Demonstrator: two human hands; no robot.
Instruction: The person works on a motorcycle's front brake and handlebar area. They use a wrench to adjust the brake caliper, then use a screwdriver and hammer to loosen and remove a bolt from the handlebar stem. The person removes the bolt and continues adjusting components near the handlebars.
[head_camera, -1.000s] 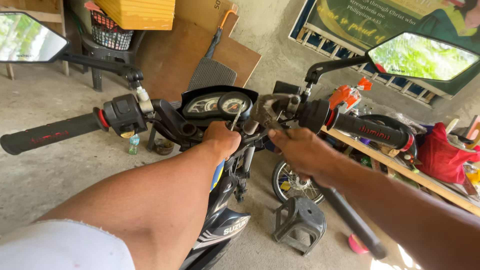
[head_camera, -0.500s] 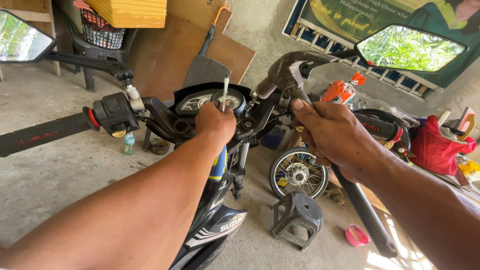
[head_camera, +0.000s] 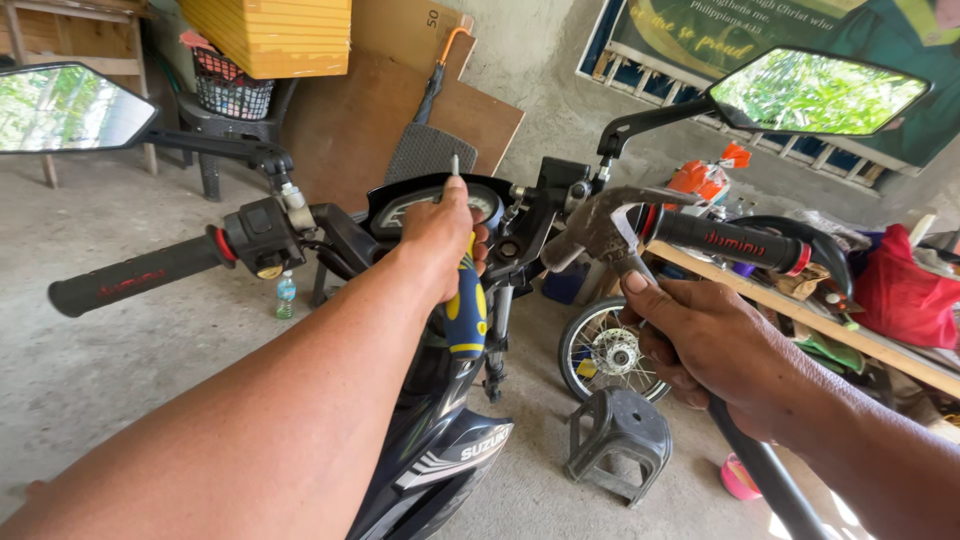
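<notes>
- My left hand is closed around a screwdriver with a blue and yellow handle, tip up, in front of the motorcycle's instrument cluster.
- My right hand is clenched on the dark shaft of a claw hammer; its head sits beside the right handlebar grip.
- A grey plastic stool stands on the concrete floor below.

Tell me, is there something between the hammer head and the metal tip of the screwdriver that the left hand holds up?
Nothing visible does. The hammer in the right hand sits to the right of the screwdriver, whose tip pokes up above the left hand; only open air lies between them, with the motorcycle's instrument panel behind.
</notes>
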